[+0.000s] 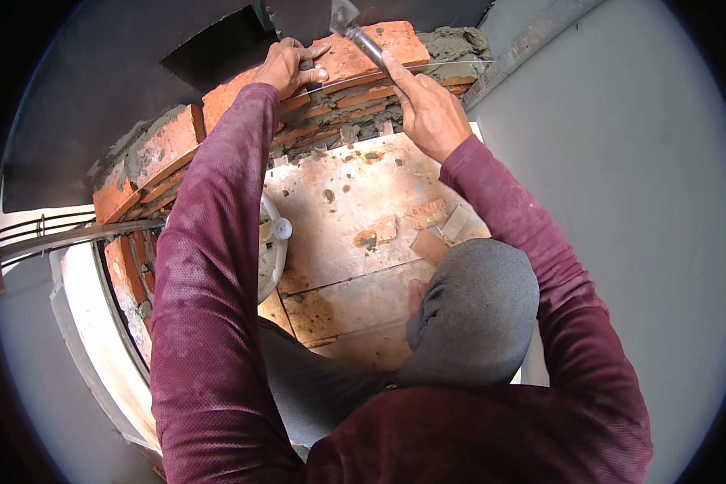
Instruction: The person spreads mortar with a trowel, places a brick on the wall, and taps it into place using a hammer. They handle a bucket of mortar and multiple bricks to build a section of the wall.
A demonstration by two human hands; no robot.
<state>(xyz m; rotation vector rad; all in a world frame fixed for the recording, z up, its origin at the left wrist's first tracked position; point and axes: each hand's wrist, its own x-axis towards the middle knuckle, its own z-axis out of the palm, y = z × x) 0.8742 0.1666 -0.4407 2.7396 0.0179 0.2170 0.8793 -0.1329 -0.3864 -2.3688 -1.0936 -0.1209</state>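
Observation:
My left hand [286,68] lies on top of a low brick wall, at the joint between two orange bricks. Its thumb and forefinger are spread apart and touch the right-hand brick [371,50]; the other fingers are partly hidden. In my right hand [434,113] is a tool with a dark handle [366,48], its grey metal head [344,16] pointing up and away over the bricks. That head is blurred and cut by the top edge, so its kind is unclear. A thin white string [347,79] runs along the front of the top course.
Grey mortar [456,44] covers the wall's right end, beside a straight metal bar [532,40] against the grey wall. Below are a mortar-spotted board [331,242], brick pieces [427,214] and a white bucket [276,262]. Cables [44,230] run at the left. My bent knee [480,315] is close by.

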